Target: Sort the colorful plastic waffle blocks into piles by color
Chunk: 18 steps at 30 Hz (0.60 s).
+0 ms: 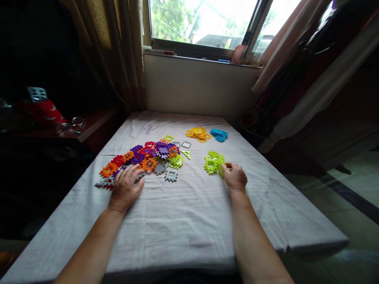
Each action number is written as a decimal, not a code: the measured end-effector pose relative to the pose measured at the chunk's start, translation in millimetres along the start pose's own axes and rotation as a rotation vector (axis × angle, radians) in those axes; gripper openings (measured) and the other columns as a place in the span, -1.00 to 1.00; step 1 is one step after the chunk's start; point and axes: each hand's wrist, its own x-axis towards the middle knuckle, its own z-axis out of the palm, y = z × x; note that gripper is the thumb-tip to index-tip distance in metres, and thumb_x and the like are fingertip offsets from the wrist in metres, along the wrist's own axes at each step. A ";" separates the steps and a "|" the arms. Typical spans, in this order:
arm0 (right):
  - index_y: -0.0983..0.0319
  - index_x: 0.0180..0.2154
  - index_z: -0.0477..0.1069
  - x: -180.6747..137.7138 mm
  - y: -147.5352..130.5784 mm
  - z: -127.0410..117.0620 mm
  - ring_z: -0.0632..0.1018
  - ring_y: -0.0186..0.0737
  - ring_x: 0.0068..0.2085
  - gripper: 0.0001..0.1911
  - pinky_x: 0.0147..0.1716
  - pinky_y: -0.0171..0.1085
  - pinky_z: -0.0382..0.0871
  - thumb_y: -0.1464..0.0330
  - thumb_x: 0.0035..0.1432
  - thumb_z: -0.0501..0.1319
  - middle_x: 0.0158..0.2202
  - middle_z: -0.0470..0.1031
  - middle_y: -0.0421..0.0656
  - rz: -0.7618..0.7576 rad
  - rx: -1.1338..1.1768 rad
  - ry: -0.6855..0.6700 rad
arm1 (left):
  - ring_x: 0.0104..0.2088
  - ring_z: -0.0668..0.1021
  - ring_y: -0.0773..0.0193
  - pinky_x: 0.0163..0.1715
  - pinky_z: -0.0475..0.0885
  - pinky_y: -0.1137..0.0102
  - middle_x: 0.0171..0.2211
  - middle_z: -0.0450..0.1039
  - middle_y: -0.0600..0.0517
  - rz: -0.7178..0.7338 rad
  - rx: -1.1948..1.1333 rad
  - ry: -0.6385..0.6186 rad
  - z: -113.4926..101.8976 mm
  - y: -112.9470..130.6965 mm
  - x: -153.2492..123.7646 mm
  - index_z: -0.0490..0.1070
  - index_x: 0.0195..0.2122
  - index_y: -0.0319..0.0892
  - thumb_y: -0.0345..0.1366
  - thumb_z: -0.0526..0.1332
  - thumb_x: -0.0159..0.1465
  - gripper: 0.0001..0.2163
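My right hand [236, 176] is closed on a lime-green building tile at the right edge of a small pile of lime-green tiles [211, 163]. My left hand [126, 185] lies with its fingers outstretched on the near side of a mixed heap of notched plastic tiles [148, 152]. Orange, red, purple, grey and lime-green pieces overlap in that heap. A grey tile [171, 176] lies flat at its near right. Farther back sit a yellow pile [198, 134] and, to its right, a blue pile [219, 135].
A white cloth covers the table [177, 225]. Left of it, a dark side table [97, 122] holds glasses [71, 125] and a red container [44, 112]. Behind the table stand a wall and a window [201, 23], with hanging clothes [319, 79] on the right.
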 end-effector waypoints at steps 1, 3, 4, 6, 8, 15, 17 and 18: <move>0.26 -0.17 0.54 0.7 4.1 -0.4 0.52 -0.07 -0.18 -0.74 -0.19 -0.21 0.29 0.25 0.19 0.21 -0.17 0.58 0.00 0.025 -0.012 0.000 | 0.19 0.45 0.01 0.24 0.24 0.02 0.13 0.49 -0.11 0.031 0.001 0.002 0.0 5.0 1.1 0.48 -0.03 -0.10 -0.16 0.04 0.33 -0.69; 0.27 -0.09 0.52 -1.9 2.9 0.7 0.51 -0.04 -0.13 -0.69 -0.15 -0.19 0.29 0.25 0.19 0.21 -0.13 0.58 0.01 0.022 -0.012 0.032 | 0.22 0.42 0.02 0.27 0.19 0.00 0.16 0.47 -0.09 0.110 -0.009 -0.029 1.9 17.9 3.7 0.47 0.03 -0.08 -0.16 0.04 0.35 -0.67; 0.28 -0.04 0.50 -4.5 -1.9 2.2 0.51 -0.03 -0.12 -0.66 -0.12 -0.18 0.28 0.26 0.19 0.21 -0.12 0.57 0.01 0.001 -0.004 0.054 | 0.25 0.40 0.01 0.29 0.16 -0.02 0.18 0.46 -0.08 0.155 -0.021 -0.061 3.7 25.4 5.1 0.46 0.06 -0.07 -0.15 0.05 0.35 -0.66; 0.28 0.00 0.47 -11.4 -18.0 6.4 0.50 -0.03 -0.10 -0.64 -0.08 -0.17 0.28 0.28 0.20 0.19 -0.12 0.57 0.01 -0.084 0.021 0.067 | 0.29 0.34 -0.01 0.31 0.09 -0.05 0.23 0.41 -0.07 0.237 -0.050 -0.134 9.0 40.8 8.1 0.44 0.13 -0.03 -0.13 0.10 0.33 -0.63; 0.25 -0.01 0.48 -19.8 -40.4 12.1 0.49 -0.05 -0.09 -0.67 -0.03 -0.18 0.28 0.31 0.22 0.17 -0.12 0.57 -0.01 -0.243 0.049 0.010 | 0.32 0.30 -0.06 0.33 0.04 -0.10 0.28 0.34 -0.08 0.290 -0.070 -0.194 15.2 54.1 11.2 0.41 0.17 0.01 -0.09 0.16 0.30 -0.58; 0.13 0.10 0.46 -38.8 -123.4 40.8 0.43 -0.03 0.11 -0.61 0.08 -0.10 0.26 0.23 0.26 0.20 0.13 0.48 -0.03 -0.664 0.002 -0.310 | 0.30 0.32 -0.14 0.31 0.01 -0.19 0.26 0.36 -0.10 0.298 -0.068 -0.265 26.5 65.0 16.2 0.48 0.12 0.04 -0.02 0.18 0.30 -0.61; 0.12 0.13 0.43 -38.3 -135.9 48.3 0.39 0.00 0.16 -0.55 0.08 -0.06 0.27 0.17 0.23 0.23 0.20 0.42 0.00 -0.673 -0.054 -0.347 | 0.28 0.34 -0.11 0.32 0.01 -0.19 0.23 0.40 -0.09 0.280 -0.076 -0.253 25.6 63.4 15.0 0.49 0.09 0.03 -0.05 0.16 0.32 -0.64; 0.12 0.11 0.44 -37.9 -139.6 51.0 0.38 0.01 0.17 -0.55 0.07 -0.06 0.28 0.15 0.22 0.25 0.20 0.41 0.00 -0.675 -0.075 -0.364 | 0.27 0.35 -0.09 0.32 0.02 -0.18 0.22 0.41 -0.09 0.273 -0.079 -0.246 24.8 63.1 14.3 0.49 0.08 0.02 -0.07 0.16 0.32 -0.65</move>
